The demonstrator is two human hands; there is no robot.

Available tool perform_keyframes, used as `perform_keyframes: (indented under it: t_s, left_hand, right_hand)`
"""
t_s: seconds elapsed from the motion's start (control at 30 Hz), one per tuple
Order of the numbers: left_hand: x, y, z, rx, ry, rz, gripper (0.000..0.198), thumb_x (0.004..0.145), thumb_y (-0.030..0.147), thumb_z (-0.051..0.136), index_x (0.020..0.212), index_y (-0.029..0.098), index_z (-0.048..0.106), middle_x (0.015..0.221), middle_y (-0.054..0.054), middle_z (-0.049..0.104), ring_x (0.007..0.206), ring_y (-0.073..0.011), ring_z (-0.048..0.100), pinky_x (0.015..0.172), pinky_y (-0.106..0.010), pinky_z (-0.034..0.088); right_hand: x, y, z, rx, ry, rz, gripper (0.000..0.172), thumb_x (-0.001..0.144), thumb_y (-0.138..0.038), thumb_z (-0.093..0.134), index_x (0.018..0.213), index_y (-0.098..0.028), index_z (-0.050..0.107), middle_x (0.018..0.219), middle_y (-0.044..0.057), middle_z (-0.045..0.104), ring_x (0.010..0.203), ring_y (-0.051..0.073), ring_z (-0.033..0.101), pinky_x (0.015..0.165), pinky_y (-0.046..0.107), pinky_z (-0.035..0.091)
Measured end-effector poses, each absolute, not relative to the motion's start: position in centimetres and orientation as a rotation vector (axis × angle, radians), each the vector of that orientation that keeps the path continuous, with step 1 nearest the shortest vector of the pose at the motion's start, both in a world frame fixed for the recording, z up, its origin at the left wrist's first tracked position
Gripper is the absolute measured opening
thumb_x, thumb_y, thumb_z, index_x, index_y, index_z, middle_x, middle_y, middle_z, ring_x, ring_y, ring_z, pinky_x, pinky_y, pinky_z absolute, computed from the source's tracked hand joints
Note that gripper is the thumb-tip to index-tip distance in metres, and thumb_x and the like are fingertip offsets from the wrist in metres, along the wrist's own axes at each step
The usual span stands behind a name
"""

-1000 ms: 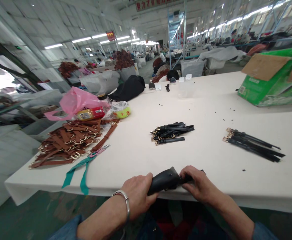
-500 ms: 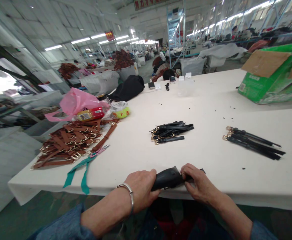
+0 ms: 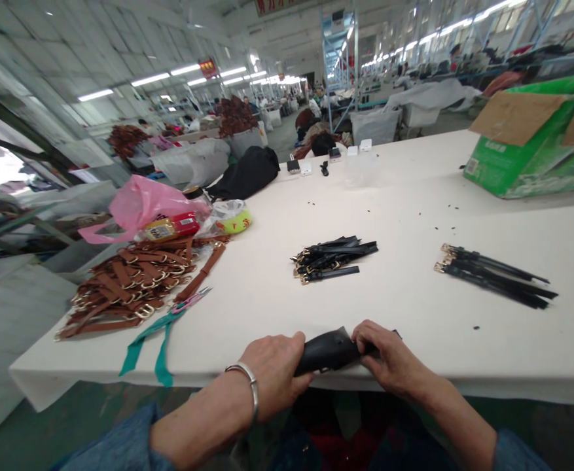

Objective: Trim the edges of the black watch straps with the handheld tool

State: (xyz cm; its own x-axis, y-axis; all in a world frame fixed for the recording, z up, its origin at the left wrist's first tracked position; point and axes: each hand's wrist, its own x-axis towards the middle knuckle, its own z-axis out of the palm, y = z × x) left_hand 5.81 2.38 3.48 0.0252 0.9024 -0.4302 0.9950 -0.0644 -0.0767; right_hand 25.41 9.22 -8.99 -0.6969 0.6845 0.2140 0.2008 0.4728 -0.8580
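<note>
White worktable (image 3: pixel 277 294) fills my view. Right at its near edge I've got the black leather piece (image 3: pixel 328 350) between both hands. My left hand (image 3: pixel 274 373) is closed round its left end, and my right hand (image 3: pixel 389 360) pinches the right end, fingers curled tight. Its long axis runs left to right along the edge, with both hands touching it. Black straps (image 3: pixel 333 258) lie farther out, well apart.
</note>
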Motion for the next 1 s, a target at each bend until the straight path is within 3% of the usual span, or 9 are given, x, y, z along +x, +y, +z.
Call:
perform_keyframes:
  t_s: [0.23,0.4,0.83,1.0]
  left_hand:
    - [3.6,1.6,5.4,1.903,2.053,-0.529,0.030,0.073,0.046,0.041,0.088,0.022,0.052,0.081,-0.006,0.061,0.075,-0.0223,0.058,0.062,-0.031,0.042]
    - [5.2,0.6,5.3,1.978,1.928,-0.620,0.030,0.072,0.041,0.044,0.092,0.021,0.052,0.082,-0.008,0.062,0.078,-0.0262,0.058,0.066,-0.037,0.044]
    - [3.6,1.0,4.3,1.963,2.014,-0.456,0.028,0.073,0.045,0.042,0.087,0.022,0.053,0.080,-0.006,0.062,0.075,-0.0229,0.058,0.063,-0.033,0.044]
    - [5.1,0.7,4.3,2.033,1.959,-0.507,0.026,0.072,0.041,0.043,0.086,0.021,0.052,0.080,-0.007,0.063,0.075,-0.0257,0.059,0.064,-0.036,0.045]
  right_hand:
    - [25.5,9.1,-9.2,-0.725,-2.163,1.162,0.024,0.059,0.002,0.045,0.070,-0.019,0.040,0.080,0.000,0.049,0.075,0.014,0.045,0.066,0.026,0.036]
    - [25.4,9.2,-9.2,-0.697,-2.159,1.173,0.024,0.060,0.002,0.043,0.070,-0.020,0.039,0.082,0.001,0.049,0.076,0.015,0.045,0.067,0.028,0.036]
    - [25.4,9.0,-9.1,-0.694,-2.197,1.149,0.026,0.059,0.002,0.043,0.072,-0.019,0.039,0.082,0.001,0.048,0.077,0.014,0.044,0.068,0.027,0.036]
    - [25.3,9.0,-9.0,-0.714,-2.209,1.134,0.026,0.059,0.001,0.045,0.073,-0.019,0.040,0.082,0.000,0.047,0.077,0.014,0.044,0.067,0.027,0.035]
